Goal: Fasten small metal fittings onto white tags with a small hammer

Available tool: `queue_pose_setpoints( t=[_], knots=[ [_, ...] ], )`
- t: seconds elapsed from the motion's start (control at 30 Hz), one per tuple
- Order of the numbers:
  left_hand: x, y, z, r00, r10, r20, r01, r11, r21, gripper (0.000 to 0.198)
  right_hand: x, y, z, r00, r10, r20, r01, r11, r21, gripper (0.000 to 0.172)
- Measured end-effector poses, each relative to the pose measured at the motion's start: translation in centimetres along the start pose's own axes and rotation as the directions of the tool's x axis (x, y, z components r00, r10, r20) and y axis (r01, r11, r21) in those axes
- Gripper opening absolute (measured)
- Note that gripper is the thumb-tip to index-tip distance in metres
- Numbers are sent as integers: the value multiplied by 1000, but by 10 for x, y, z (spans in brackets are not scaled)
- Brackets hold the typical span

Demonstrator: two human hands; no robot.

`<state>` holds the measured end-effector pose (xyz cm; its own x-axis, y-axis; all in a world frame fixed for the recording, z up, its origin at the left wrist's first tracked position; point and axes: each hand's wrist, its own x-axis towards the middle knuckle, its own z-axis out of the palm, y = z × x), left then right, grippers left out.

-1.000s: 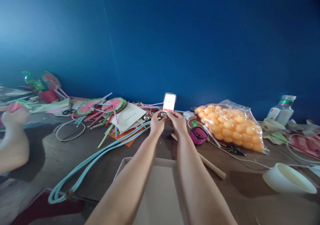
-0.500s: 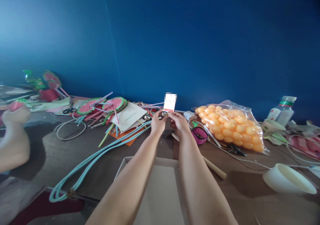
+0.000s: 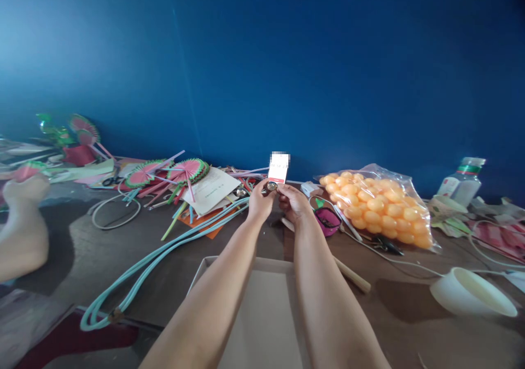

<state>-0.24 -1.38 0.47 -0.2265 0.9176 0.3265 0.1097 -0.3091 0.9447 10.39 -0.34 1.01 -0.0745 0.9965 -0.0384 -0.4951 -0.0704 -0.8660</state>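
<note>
My left hand (image 3: 258, 202) and my right hand (image 3: 293, 201) are held out together above the brown table (image 3: 402, 309). Both pinch a small round metal piece (image 3: 271, 186) between their fingertips. A white and red card (image 3: 278, 170) sticks up from that piece, and its top is blurred. A flat open cardboard box (image 3: 262, 314) lies under my forearms. A wooden stick (image 3: 348, 275) runs beneath my right wrist.
A clear bag of orange balls (image 3: 379, 205) lies at right, with a pink pouch (image 3: 326, 220), a white bowl (image 3: 471, 292) and a plastic bottle (image 3: 463, 180). Light blue tubing (image 3: 156, 259), paper fans (image 3: 186, 171) and papers (image 3: 211, 189) lie at left. Another person's arm (image 3: 22, 232) rests at far left.
My hands have shifted very slightly, still pinching the small piece with the card. Nothing else has moved.
</note>
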Motion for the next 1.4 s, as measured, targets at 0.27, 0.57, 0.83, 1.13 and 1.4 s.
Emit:
queue_pose_setpoints(
  t=[0.27,0.57,0.83,1.13,1.4],
  knots=[
    [-1,3,-1,1000,20,0,-20,1000,-1,35,5,3,-4,998,40,51,-42,998,46,30],
    [-1,2,-1,997,69,18,-70,997,30,36,2,0,-5,994,55,97,-62,996,65,33],
    [0,-1,0,997,69,25,-70,997,24,35,1,-1,-3,994,70,87,-74,996,48,30],
    [1,-3,0,997,72,17,-72,997,24,36,2,0,-3,996,54,73,-57,997,47,32],
    [1,-2,-1,997,75,22,-76,997,34,35,0,0,-1,999,21,39,-22,1000,20,33]
  ],
)
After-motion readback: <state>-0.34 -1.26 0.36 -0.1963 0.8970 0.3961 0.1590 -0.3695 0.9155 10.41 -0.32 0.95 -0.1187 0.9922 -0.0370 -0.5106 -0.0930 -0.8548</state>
